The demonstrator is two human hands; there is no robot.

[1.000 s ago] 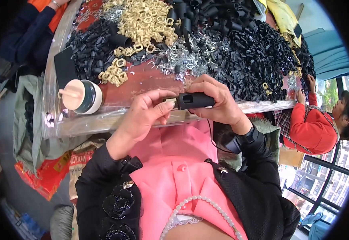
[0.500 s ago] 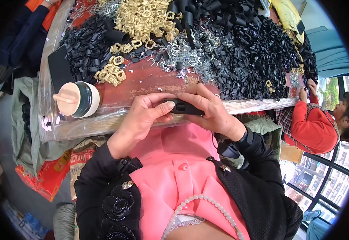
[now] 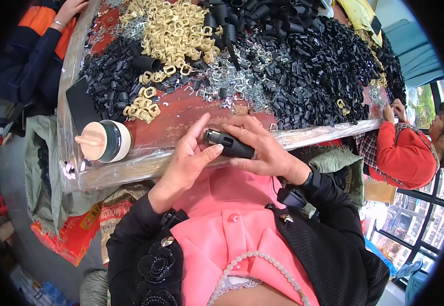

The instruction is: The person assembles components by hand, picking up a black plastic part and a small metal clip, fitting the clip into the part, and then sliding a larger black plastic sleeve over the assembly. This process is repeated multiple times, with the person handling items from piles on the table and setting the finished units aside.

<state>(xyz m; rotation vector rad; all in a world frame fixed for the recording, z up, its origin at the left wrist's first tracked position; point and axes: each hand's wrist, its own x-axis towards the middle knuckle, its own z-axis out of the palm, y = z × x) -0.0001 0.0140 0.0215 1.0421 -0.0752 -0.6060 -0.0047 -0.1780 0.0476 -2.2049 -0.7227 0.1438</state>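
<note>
A black tubular plastic part (image 3: 238, 148) with an oblong slot in its side is held between my two hands, just above the table's near edge. My left hand (image 3: 185, 159) has its thumb pressed on the slotted end, the index finger stretched out behind. My right hand (image 3: 263, 149) wraps round the other end, fingers over the top and thumb beneath. Past my hands lies a heap of small silvery wire clips (image 3: 228, 81). Yellow-gold loop pieces (image 3: 168, 30) are piled farther back, with a small cluster (image 3: 143, 106) of them nearer on the left.
Small black plastic pieces (image 3: 311, 76) spread over the right of the red table (image 3: 173, 109). A lidded cup (image 3: 119, 142) and a dark flat slab (image 3: 79, 104) stand at the left edge. One person (image 3: 405, 153) works at right, another (image 3: 33, 61) at far left.
The black part has turned from roughly level to slanting, showing its open end. My left fingers have opened out and my right hand has shifted round it. The whole view has shifted slightly.
</note>
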